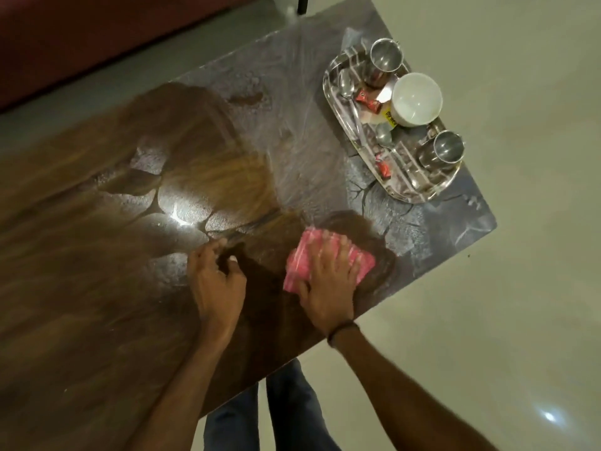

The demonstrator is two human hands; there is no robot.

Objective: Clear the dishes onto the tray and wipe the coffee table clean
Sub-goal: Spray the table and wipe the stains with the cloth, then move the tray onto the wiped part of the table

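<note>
The folded pink striped cloth (pixel 300 265) lies on the glossy brown wooden coffee-table surface (pixel 97 255) near its front edge. It is under the right hand (pixel 328 281), whose fingers are spread wide and flat, pressing it down. The left hand (pixel 216 281) rests just beside it, fingers loosely bent, holding nothing. The cloth looks soft, light and limp, likely to bunch unless the whole palm bears on its middle. Well apart, at the far right corner, the oblong shiny steel tray (pixel 418 187) carries two steel cups (pixel 385 58), a white bowl (pixel 416 99), spoons (pixel 346 84) and wrappers (pixel 367 100). A pale hazy film (pixel 292 109) covers the surface there, so wiping looks unfinished.
</note>
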